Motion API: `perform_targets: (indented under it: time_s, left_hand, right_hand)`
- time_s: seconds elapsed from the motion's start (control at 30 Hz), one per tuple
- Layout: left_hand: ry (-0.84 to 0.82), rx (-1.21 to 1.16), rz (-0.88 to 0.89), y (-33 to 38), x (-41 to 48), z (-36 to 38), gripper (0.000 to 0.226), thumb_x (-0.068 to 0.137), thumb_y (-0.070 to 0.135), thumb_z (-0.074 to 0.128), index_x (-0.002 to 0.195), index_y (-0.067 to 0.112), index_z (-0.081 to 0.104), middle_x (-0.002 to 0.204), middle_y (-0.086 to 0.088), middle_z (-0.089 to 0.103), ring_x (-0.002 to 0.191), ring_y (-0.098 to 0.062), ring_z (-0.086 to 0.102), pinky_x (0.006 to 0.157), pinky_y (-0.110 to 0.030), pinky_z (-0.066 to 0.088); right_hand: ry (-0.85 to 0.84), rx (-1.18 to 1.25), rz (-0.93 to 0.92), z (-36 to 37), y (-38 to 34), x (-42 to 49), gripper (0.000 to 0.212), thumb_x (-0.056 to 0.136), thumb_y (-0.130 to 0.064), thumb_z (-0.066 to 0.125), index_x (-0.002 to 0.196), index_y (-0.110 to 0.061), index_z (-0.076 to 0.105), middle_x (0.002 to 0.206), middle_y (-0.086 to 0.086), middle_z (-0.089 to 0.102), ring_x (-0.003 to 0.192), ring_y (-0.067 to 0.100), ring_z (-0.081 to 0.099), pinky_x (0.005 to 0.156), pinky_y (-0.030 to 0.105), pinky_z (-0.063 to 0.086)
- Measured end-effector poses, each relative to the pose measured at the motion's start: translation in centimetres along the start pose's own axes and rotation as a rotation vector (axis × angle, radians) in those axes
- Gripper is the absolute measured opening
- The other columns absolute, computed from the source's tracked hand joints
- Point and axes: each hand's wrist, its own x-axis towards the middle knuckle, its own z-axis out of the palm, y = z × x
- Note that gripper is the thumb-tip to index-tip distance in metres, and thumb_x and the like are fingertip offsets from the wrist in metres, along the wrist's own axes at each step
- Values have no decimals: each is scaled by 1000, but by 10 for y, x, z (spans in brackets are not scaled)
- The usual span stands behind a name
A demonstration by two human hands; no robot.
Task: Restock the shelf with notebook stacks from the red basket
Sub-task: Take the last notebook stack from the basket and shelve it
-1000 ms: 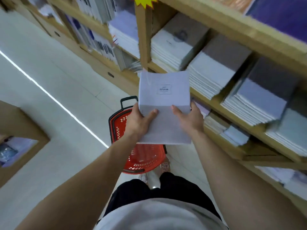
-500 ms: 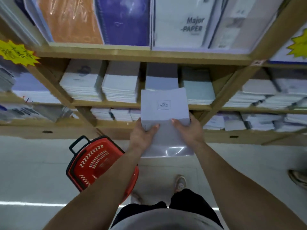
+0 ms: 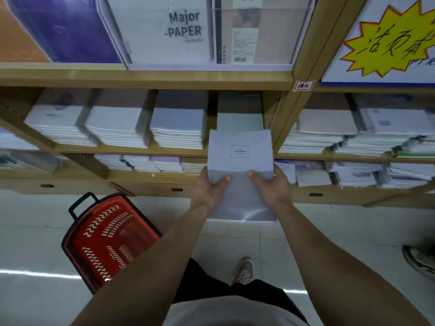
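I hold a wrapped stack of pale lavender notebooks (image 3: pixel 240 156) with a small label on top, in front of the wooden shelf (image 3: pixel 146 78). My left hand (image 3: pixel 211 187) grips its near left corner and my right hand (image 3: pixel 270 187) its near right corner. The stack's far edge hangs just before a low pale green pile (image 3: pixel 239 116) in the shelf's rightmost slot. The red basket (image 3: pixel 108 241) stands on the floor to my lower left; it looks empty.
Three taller notebook piles (image 3: pixel 117 125) fill the slots to the left. A wooden upright (image 3: pixel 289 109) bounds the slot on the right, with more piles beyond. Large pads stand on the shelf above. Another person's shoe (image 3: pixel 419 260) is at the right edge.
My view has turned from along the aisle to face the shelf. The notebook stack has moved right and closer to the shelf, from the third pile to the green pile.
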Motion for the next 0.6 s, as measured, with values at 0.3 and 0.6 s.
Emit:
perform_targets:
  time_s: [0.3,0.6]
  left_hand:
    - [52,86,-27,24,66,13,73,75,59,76,134,22,54,120,0,67,103,-23,65,91,-42,56]
    - [69,95,30,29,132,17,65,83,46,76,137,21,52,123,-3,66,109,-25,63,87,-30,49]
  right_hand:
    - [-42,13,-31,12,-16,70,56,81,-51,78,127,-22,64,109,-5,70,98,14,65,71,17,45]
    - [-1,63,-3,46,-23,123,63,78,-52,79,131,-24,61,110,-6,69,97,15,65,83,32,55]
